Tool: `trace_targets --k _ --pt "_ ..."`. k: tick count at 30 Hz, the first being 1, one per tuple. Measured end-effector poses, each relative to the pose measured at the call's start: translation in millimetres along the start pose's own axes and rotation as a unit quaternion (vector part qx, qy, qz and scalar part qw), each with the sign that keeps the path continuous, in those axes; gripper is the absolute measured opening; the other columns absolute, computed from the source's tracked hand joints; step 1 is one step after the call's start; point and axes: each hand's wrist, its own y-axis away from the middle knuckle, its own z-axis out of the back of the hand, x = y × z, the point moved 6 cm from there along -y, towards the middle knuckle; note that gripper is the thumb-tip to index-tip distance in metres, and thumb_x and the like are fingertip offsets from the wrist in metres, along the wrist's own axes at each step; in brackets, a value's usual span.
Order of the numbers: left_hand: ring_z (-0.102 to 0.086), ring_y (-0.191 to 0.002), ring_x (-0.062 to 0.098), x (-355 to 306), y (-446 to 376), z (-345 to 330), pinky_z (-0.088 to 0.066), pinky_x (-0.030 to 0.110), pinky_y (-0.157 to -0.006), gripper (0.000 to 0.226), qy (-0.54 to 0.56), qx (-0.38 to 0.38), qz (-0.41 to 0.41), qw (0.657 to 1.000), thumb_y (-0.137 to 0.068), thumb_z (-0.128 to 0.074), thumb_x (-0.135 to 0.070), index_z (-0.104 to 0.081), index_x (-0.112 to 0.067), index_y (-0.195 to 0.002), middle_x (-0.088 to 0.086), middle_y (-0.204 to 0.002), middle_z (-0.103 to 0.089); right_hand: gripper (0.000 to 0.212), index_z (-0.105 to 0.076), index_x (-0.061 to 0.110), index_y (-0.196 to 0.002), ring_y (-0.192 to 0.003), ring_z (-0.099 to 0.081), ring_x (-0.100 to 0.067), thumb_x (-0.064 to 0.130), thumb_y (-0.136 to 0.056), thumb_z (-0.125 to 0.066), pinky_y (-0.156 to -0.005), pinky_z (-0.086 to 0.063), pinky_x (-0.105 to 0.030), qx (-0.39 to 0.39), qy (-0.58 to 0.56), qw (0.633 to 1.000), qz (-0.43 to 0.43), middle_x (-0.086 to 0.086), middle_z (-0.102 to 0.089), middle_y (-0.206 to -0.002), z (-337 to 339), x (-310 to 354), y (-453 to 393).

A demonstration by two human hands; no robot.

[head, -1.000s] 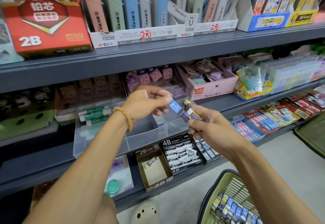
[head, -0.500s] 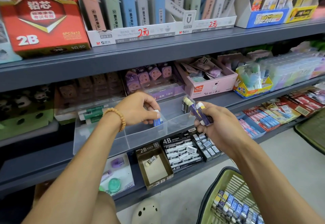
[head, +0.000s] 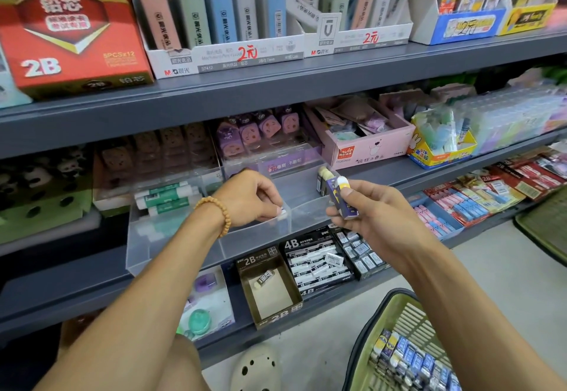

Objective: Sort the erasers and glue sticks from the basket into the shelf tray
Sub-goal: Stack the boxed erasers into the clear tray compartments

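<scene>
Clear plastic is what I'm working into: the tray (head: 171, 246) on the middle shelf, glue sticks (head: 165, 197) lying in its left compartment. A second ago my left hand (head: 248, 199) was up in front of me pinching a blue eraser; now it is down inside the middle compartment, near the tray's front edge, fingertips curled and pinching an eraser (head: 281, 213) of which only the white end is showing. I judge I am setting it down, so one more eraser is getting sorted. My right hand (head: 368, 209) is holding a small bundle of erasers (head: 340, 196) over the right compartment, fingers curled round them, lower than it was a second ago. Those are waiting their turn. The basket (head: 368, 338) is sitting below at the right with many erasers lined up inside, so plenty of sorting is remaining.
</scene>
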Motion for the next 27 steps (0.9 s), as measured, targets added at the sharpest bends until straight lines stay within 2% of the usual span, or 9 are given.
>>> trace_targets --k 5,8,11,13,16,20,22,24,27 --pt "-0.065 -0.054 0.004 -9.7 2.6 10.4 -0.049 0.017 -0.055 0.011 -0.049 -0.053 -0.020 0.997 -0.084 -0.073 -0.018 -0.071 -0.012 -0.076 -0.001 -0.061 -0.069 0.023 -0.062 -0.003 -0.118 -0.082 -0.072 -0.023 0.009 -0.100 -0.055 -0.065 -0.057 -0.025 0.010 0.010 1.000 -0.010 -0.019 -0.066 -0.101 0.0 -1.7 2.6" --pt "-0.064 -0.055 0.007 -28.9 5.5 14.2 -0.047 0.020 -0.056 0.016 0.013 -0.115 -0.062 0.991 -0.089 -0.068 -0.028 -0.071 -0.017 -0.078 0.005 -0.066 -0.070 0.024 -0.061 -0.005 -0.119 -0.079 -0.071 -0.021 0.007 -0.099 -0.055 -0.065 -0.057 -0.025 0.009 -0.005 1.000 -0.004 -0.018 -0.067 -0.099 -1.6 0.7 2.7" --pt "-0.066 -0.057 0.014 -48.0 6.0 -2.9 -0.046 0.022 -0.048 0.004 0.128 -0.061 -0.090 0.986 -0.089 -0.069 -0.020 -0.071 -0.019 -0.092 0.009 -0.078 -0.070 0.022 -0.062 -0.005 -0.116 -0.076 -0.070 -0.019 0.005 -0.097 -0.056 -0.065 -0.056 -0.025 0.017 -0.020 1.000 0.006 -0.016 -0.068 -0.094 -5.9 4.3 2.5" --pt "-0.066 -0.061 0.014 -56.5 4.4 -13.6 -0.047 0.020 -0.047 0.013 0.130 -0.025 -0.111 0.985 -0.089 -0.069 -0.015 -0.070 -0.017 -0.101 0.005 -0.081 -0.070 0.020 -0.063 -0.003 -0.113 -0.075 -0.070 -0.020 0.005 -0.096 -0.057 -0.066 -0.057 -0.025 0.027 -0.028 0.999 0.012 -0.016 -0.069 -0.091 -9.8 7.5 3.0" --pt "-0.067 -0.063 0.013 -61.3 0.2 -17.6 -0.051 0.019 -0.051 0.008 0.177 -0.002 -0.120 0.977 -0.087 -0.067 -0.001 -0.071 -0.007 -0.091 0.004 -0.073 -0.070 0.013 -0.063 -0.001 -0.106 -0.078 -0.071 -0.023 0.003 -0.094 -0.057 -0.071 -0.060 -0.027 0.015 -0.057 0.998 0.027 -0.017 -0.072 -0.090 -10.3 12.9 2.9" --pt "-0.070 -0.064 0.018 -54.6 -7.1 -15.6 -0.059 0.021 -0.064 0.012 0.346 -0.024 -0.078 0.935 -0.081 -0.068 0.011 -0.066 -0.001 -0.080 0.009 -0.072 -0.070 0.014 -0.058 -0.001 -0.108 -0.081 -0.074 -0.027 0.003 -0.095 -0.059 -0.081 -0.061 -0.033 -0.048 -0.167 0.984 0.029 -0.022 -0.071 -0.099 0.8 13.8 0.2" --pt "-0.071 -0.068 0.023 -52.4 -9.6 -18.5 -0.059 0.024 -0.068 0.015 0.375 -0.026 -0.065 0.924 -0.080 -0.067 0.013 -0.063 -0.002 -0.078 0.015 -0.077 -0.069 0.022 -0.058 0.002 -0.115 -0.081 -0.074 -0.026 0.008 -0.094 -0.061 -0.078 -0.062 -0.031 -0.063 -0.192 0.979 0.023 -0.018 -0.073 -0.093 4.5 13.0 -1.0" --pt "-0.069 -0.068 0.021 -53.7 -11.4 -21.7 -0.060 0.027 -0.068 0.018 0.350 -0.024 -0.071 0.934 -0.078 -0.069 0.013 -0.062 -0.003 -0.075 0.012 -0.076 -0.068 0.020 -0.063 0.005 -0.109 -0.078 -0.072 -0.020 0.015 -0.092 -0.063 -0.069 -0.061 -0.026 -0.067 -0.178 0.981 0.023 -0.012 -0.073 -0.088 6.0 14.0 -2.2" --pt "-0.061 -0.060 0.011 -62.1 -12.0 -25.2 -0.056 0.023 -0.057 0.023 0.301 -0.017 -0.095 0.949 -0.076 -0.071 0.012 -0.066 -0.009 -0.083 0.003 -0.069 -0.066 0.021 -0.068 0.011 -0.098 -0.067 -0.066 -0.013 0.023 -0.081 -0.069 -0.055 -0.054 -0.020 -0.072 -0.146 0.986 0.037 -0.008 -0.073 -0.084 8.3 15.7 -3.0"
